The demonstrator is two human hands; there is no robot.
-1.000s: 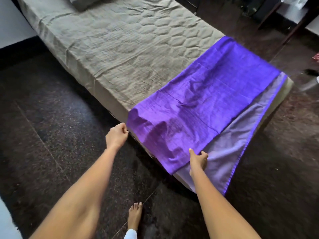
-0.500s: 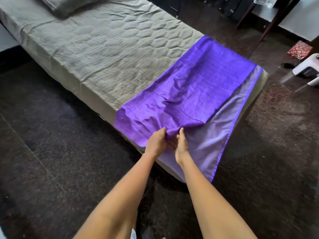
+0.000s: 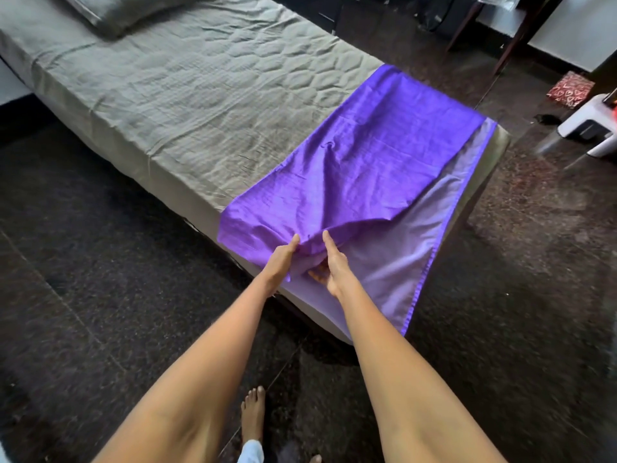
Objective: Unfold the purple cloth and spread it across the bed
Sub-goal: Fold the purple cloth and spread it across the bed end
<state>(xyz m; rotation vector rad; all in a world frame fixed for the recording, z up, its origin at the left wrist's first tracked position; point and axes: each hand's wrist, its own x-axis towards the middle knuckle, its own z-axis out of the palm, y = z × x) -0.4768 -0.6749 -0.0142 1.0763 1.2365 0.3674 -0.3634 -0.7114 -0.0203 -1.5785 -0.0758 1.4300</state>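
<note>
Purple cloth (image 3: 360, 168) on bed (image 3: 187, 95): my left hand (image 3: 282, 259) has joined right hand (image 3: 334, 269), both apparently pinching the folded edge between them, ready to unfold.

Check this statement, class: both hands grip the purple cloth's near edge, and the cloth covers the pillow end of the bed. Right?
Not quite. The head view shows the purple cloth lying across the bed's foot end, far from the pillow. Both the left hand and right hand do grip it.
</note>
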